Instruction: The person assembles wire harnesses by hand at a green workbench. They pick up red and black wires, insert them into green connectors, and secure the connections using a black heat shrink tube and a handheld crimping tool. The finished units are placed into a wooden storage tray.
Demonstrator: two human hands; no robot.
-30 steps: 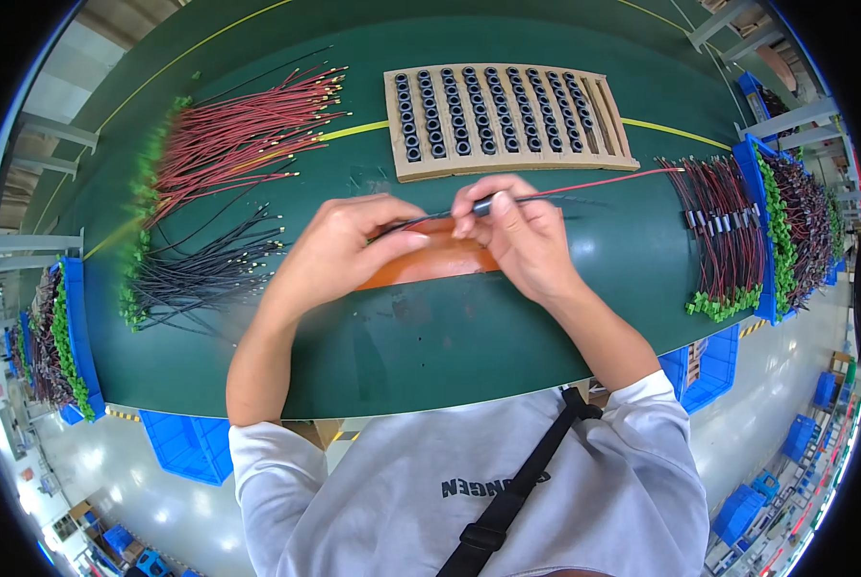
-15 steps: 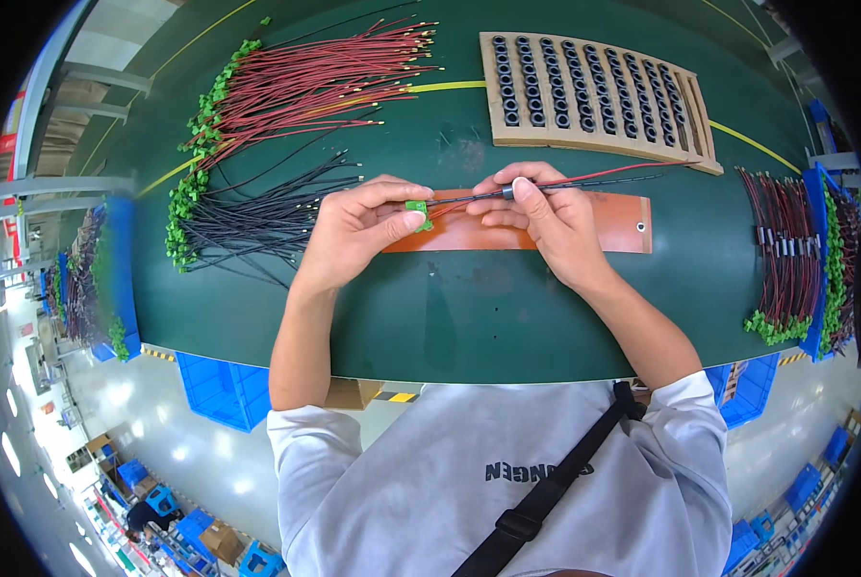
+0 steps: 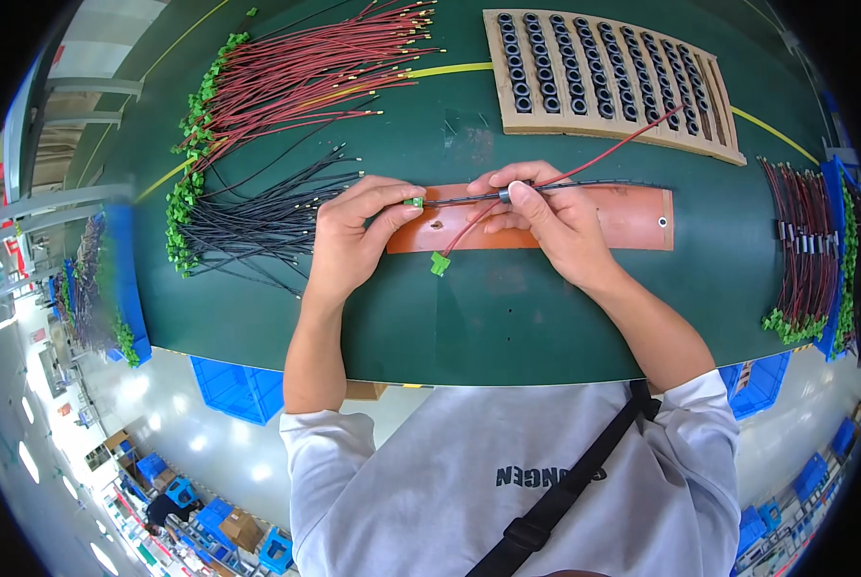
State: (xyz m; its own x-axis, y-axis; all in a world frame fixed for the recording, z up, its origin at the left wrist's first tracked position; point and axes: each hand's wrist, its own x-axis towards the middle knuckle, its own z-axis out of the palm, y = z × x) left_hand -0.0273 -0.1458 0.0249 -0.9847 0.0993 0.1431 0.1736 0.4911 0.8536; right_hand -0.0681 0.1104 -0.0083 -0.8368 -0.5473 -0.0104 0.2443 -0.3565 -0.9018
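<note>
My left hand (image 3: pixel 354 231) pinches a small green connector (image 3: pixel 413 202) on the end of a black wire (image 3: pixel 464 199). Between the thumb and fingers of my right hand (image 3: pixel 565 226) is a black ring-shaped core (image 3: pixel 506 194); the black wire passes through it and runs on to the right. A red wire (image 3: pixel 613 149) also leads through the ring, slanting up to the far right. Its own green connector (image 3: pixel 439 263) hangs loose between my hands, near the front edge of an orange mat (image 3: pixel 633 216).
Bundles of red wires (image 3: pixel 305 82) and black wires (image 3: pixel 267 212) with green connectors lie on the left. A cardboard tray (image 3: pixel 517 123) with rows of black rings stands at the far right. Finished-looking wire bundles (image 3: pixel 801 250) hang beside a blue bin (image 3: pixel 830 260). Another blue bin (image 3: pixel 238 389) is below the table edge.
The red wire's connector has come away from my left fingers and now dangles nearer me. Beyond my right hand, the red wire has swung away from the black one.
</note>
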